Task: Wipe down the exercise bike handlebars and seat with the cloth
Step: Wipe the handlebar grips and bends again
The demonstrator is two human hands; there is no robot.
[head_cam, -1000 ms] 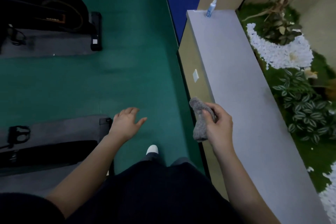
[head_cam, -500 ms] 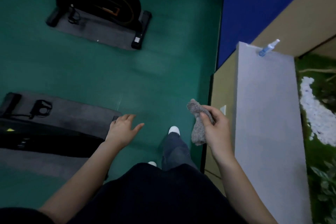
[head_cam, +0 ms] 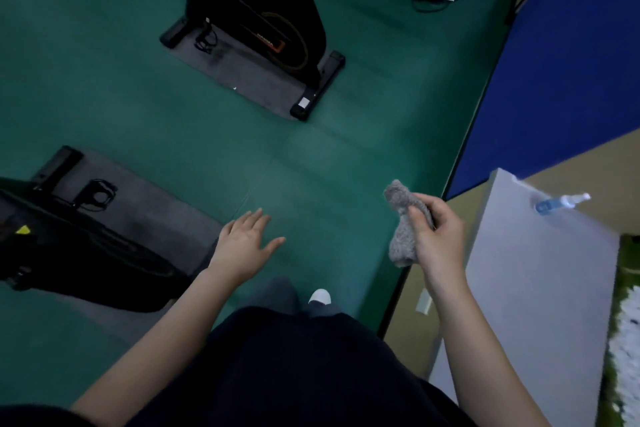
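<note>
Small blue-and-clear plastic spray bottle [head_cam: 561,202] at far end of flat pale grey ledge top [head_cam: 540,288] — blue wall panel [head_cam: 571,62] behind; dark grey rubber mat [head_cam: 249,83] on green floor [head_cam: 104,80].

Floor [head_cam: 131,107]: green, carries two grey mats.
Far mat [head_cam: 249,81]: bears a black exercise bike [head_cam: 256,7].
Near mat [head_cam: 156,204]: bears a second bike [head_cam: 86,253] (only partly in view).
Ledge [head_cam: 540,288]: grey top, blue spray bottle [head_cam: 557,203] near its far end.

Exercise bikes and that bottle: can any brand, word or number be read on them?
Nothing legible.
The orange mark on the far bike: blurred.
The white sticker on its foot: too small.
The yellow sticker on the near bike: no readable text.
The spray bottle label: blurred.
</note>
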